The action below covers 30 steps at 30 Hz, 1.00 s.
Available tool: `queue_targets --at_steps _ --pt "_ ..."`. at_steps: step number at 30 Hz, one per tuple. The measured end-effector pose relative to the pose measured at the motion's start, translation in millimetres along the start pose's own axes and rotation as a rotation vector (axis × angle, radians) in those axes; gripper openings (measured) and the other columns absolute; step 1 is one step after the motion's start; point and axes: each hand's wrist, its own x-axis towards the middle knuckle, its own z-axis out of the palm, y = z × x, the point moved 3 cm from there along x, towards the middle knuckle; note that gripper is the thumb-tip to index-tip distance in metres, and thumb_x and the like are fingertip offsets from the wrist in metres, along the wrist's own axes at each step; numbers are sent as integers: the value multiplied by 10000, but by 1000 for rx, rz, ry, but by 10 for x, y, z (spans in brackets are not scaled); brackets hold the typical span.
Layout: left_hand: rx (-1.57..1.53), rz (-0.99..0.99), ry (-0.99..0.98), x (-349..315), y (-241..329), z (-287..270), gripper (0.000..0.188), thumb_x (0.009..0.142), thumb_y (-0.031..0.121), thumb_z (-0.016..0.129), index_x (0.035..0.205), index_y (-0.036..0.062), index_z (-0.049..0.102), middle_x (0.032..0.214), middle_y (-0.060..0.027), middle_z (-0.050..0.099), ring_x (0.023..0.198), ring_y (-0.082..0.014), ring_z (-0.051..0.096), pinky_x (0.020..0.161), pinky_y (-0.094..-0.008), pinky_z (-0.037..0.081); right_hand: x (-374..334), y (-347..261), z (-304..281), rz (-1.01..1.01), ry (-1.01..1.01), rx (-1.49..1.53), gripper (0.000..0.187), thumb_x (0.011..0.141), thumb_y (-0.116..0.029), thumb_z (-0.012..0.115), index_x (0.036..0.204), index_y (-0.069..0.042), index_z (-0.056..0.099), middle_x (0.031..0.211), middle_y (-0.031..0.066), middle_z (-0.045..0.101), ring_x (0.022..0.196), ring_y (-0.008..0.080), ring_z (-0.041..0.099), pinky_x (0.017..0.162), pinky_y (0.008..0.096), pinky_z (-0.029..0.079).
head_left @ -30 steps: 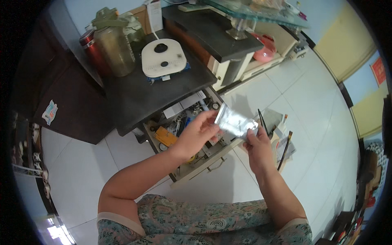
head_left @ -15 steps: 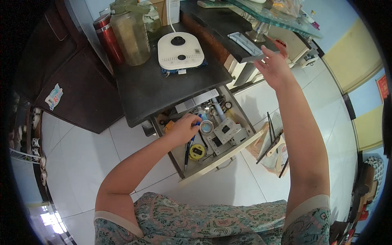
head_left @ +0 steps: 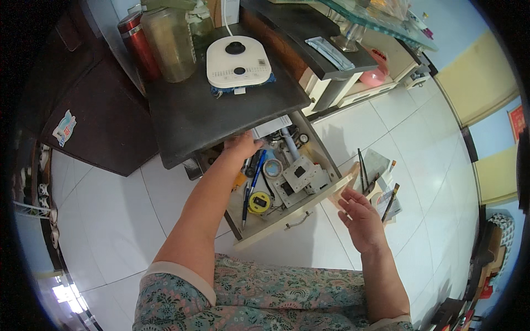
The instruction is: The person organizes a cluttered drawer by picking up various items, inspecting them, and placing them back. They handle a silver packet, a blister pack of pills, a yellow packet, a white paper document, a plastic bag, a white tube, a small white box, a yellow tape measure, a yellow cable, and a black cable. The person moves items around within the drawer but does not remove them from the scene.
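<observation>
My left hand (head_left: 242, 147) reaches into the back left of the pulled-out drawer (head_left: 282, 225), partly beneath the black tabletop. Its thumb shows, but the other fingers are mostly hidden. Close to it lie a blue pen (head_left: 258, 172) and a white paper box or sheet (head_left: 271, 126). Also inside are a yellow tape measure (head_left: 259, 202), a dark pen (head_left: 245, 205), a roll of tape (head_left: 273, 167), white switch plates (head_left: 301, 172) and a grey tube (head_left: 289, 142). My right hand (head_left: 362, 222) hovers right of the drawer front, fingers apart and holding nothing.
A white induction-style appliance (head_left: 239, 62), a red flask (head_left: 139, 47) and a large jug (head_left: 170, 49) stand on the black tabletop (head_left: 221, 118). A silvery packet (head_left: 330, 53) lies on the shelf. Brushes and dark sticks (head_left: 391, 203) rest right of the drawer.
My left hand has moved from the blue pen toward the drawer's back left, leaving the pen inside. My right hand has come down from beside the packet on the shelf toward me.
</observation>
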Motion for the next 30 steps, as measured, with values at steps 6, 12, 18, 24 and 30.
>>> queue_targets --at_steps 6,12,18,24,30 --pt "-37 22 -18 104 -70 -106 600 927 414 452 1406 71 338 1437 -212 322 1290 -371 365 1080 -475 278 -13 203 65 131 -99 -31 279 901 -106 536 1175 -50 527 1152 53 537 1059 177 507 901 334 410" --pt "174 188 -359 -356 122 -299 447 875 79 447 1321 58 434 1351 -188 450 1225 -320 467 987 -425 414 -8 242 58 179 -141 -55 262 915 -128 529 1165 -49 530 1148 50 558 1047 165 520 900 321 414" --pt "88 716 157 -1117 268 -106 457 799 54 502 1254 25 478 1214 -160 574 1016 -298 611 807 -401 525 3 343 63 227 -161 -37 282 918 -138 531 1185 -48 522 1158 56 559 1053 165 519 905 319 415" --pt "-334 546 -224 -1401 760 -821 327 897 154 486 1200 34 518 905 -185 649 795 -324 636 677 -410 505 28 287 15 127 -86 -10 402 930 -203 536 1283 -38 438 1264 98 487 1116 200 483 942 345 398" --pt "-1226 415 -525 -1450 772 -826 362 952 189 507 1262 4 478 1124 -91 597 1042 -159 555 905 -329 444 65 105 120 -106 -127 158 429 973 -349 462 1298 -72 409 1223 57 502 1090 165 489 938 333 390"
